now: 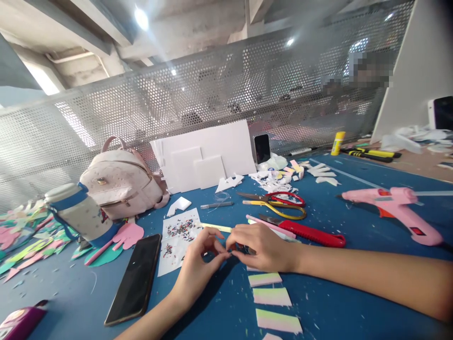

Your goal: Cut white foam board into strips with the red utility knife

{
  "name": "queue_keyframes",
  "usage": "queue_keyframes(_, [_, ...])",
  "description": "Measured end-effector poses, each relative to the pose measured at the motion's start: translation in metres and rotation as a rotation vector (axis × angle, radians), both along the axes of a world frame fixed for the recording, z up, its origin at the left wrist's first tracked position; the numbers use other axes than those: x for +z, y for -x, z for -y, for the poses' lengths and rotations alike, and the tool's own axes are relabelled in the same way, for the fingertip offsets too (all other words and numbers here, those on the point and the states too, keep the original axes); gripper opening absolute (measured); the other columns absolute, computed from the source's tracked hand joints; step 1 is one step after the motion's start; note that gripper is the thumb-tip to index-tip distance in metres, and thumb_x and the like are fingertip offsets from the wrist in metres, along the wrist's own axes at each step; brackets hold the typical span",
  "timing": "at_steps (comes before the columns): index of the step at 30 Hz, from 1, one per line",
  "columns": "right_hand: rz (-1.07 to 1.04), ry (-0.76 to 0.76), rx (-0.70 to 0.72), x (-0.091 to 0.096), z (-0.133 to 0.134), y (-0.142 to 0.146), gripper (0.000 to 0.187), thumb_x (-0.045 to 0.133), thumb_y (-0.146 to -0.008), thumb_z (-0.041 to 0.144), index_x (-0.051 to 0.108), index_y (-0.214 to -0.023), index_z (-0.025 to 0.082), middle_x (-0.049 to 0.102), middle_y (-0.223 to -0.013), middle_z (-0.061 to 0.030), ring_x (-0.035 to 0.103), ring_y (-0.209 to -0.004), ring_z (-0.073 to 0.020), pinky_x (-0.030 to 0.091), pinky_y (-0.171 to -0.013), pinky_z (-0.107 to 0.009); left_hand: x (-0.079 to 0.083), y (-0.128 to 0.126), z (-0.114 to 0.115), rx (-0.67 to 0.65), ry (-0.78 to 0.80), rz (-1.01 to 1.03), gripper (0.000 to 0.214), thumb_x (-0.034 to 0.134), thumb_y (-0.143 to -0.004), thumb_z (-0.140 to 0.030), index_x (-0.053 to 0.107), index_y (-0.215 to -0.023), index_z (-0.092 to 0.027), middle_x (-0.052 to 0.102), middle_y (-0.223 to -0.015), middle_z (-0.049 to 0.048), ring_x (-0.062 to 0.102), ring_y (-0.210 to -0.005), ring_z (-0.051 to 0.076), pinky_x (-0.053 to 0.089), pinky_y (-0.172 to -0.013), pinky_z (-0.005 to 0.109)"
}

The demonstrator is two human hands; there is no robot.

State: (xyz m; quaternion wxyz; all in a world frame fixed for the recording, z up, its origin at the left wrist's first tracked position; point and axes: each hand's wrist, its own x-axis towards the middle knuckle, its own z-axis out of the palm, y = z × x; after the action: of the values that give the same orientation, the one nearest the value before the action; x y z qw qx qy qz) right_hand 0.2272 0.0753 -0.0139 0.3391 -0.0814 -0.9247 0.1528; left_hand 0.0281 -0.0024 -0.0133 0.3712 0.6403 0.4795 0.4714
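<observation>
My left hand (198,257) and my right hand (262,243) meet over the blue table, thumb and fingertips pinched close together. Whatever lies between the fingertips is too small to make out. Beside my left hand is a white paper sheet (165,268) scattered with tiny multicoloured bits (182,229). A thin pale yellow strip (221,227) lies just behind my fingers. Below my right hand, several short pink-and-green foam pieces (278,320) form a row. A red utility knife (314,232) and pink strips (272,225) lie beyond my right wrist.
Scissors (279,200) and a grey pen (217,205) lie behind my hands. A pink glue gun (392,200) rests at right. On the left are a phone (136,278), a tumbler (79,215) and a backpack (118,179). White boards (230,141) lean against the mesh partition (219,99).
</observation>
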Motion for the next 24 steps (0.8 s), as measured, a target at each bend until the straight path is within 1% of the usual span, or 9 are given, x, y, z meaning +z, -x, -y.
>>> queue_keyframes(2, [0.002,0.002,0.012,-0.0008,-0.0008,-0.0001,0.01,0.058,-0.09,0.012,0.062,-0.095,0.02,0.067,-0.085,-0.0018,0.058,-0.075,-0.0157,0.039,-0.067,-0.027,-0.0012,-0.0008,0.0002,-0.001,0.007,0.029,0.027,0.071,-0.081,-0.018,0.054,-0.102,-0.025,0.065,-0.07,-0.0041,0.064,-0.069,0.016,0.047,-0.073,0.028])
queue_keyframes(5, [0.011,0.0,0.038,-0.0015,-0.0022,-0.0004,0.009,0.059,-0.089,0.012,0.061,-0.092,0.02,0.068,-0.086,-0.0021,0.059,-0.079,-0.0167,0.04,-0.07,-0.027,-0.0023,-0.0009,-0.0004,-0.005,0.023,0.059,0.026,0.071,-0.083,-0.02,0.052,-0.101,-0.024,0.063,-0.069,-0.0049,0.062,-0.067,0.015,0.045,-0.069,0.027])
queue_keyframes(9, [0.013,0.01,0.053,-0.0007,-0.0026,-0.0008,0.008,0.058,-0.09,0.013,0.061,-0.092,0.02,0.066,-0.085,-0.002,0.058,-0.077,-0.0163,0.039,-0.069,-0.027,-0.0025,-0.0002,-0.0012,-0.024,0.037,0.039,0.022,0.071,-0.084,-0.022,0.054,-0.097,-0.024,0.062,-0.069,-0.0038,0.06,-0.067,0.015,0.045,-0.068,0.027])
queue_keyframes(14, [0.02,0.024,0.052,0.0003,-0.0018,-0.0009,0.002,0.061,-0.093,0.02,0.061,-0.095,0.019,0.065,-0.085,-0.002,0.057,-0.077,-0.016,0.038,-0.068,-0.027,-0.001,-0.0014,0.0003,-0.024,0.026,0.009,0.018,0.07,-0.085,-0.023,0.055,-0.094,-0.021,0.063,-0.07,-0.0026,0.06,-0.068,0.015,0.046,-0.07,0.027])
queue_keyframes(19, [0.013,0.028,0.073,-0.0019,-0.0041,-0.0011,0.01,0.057,-0.1,0.024,0.062,-0.093,0.018,0.065,-0.086,-0.003,0.056,-0.079,-0.0164,0.038,-0.07,-0.027,0.0004,-0.0014,0.0003,-0.042,0.043,0.007,0.011,0.068,-0.085,-0.02,0.059,-0.091,-0.018,0.065,-0.073,-0.0009,0.062,-0.07,0.015,0.048,-0.071,0.026])
queue_keyframes(24, [-0.007,0.035,0.054,-0.003,-0.0051,-0.0011,0.012,0.053,-0.102,0.021,0.06,-0.093,0.018,0.063,-0.085,-0.003,0.054,-0.079,-0.0165,0.037,-0.07,-0.027,-0.0002,0.0005,-0.0003,-0.039,0.058,-0.004,0.005,0.067,-0.085,-0.019,0.064,-0.089,-0.018,0.067,-0.074,-0.0005,0.063,-0.07,0.015,0.048,-0.069,0.025])
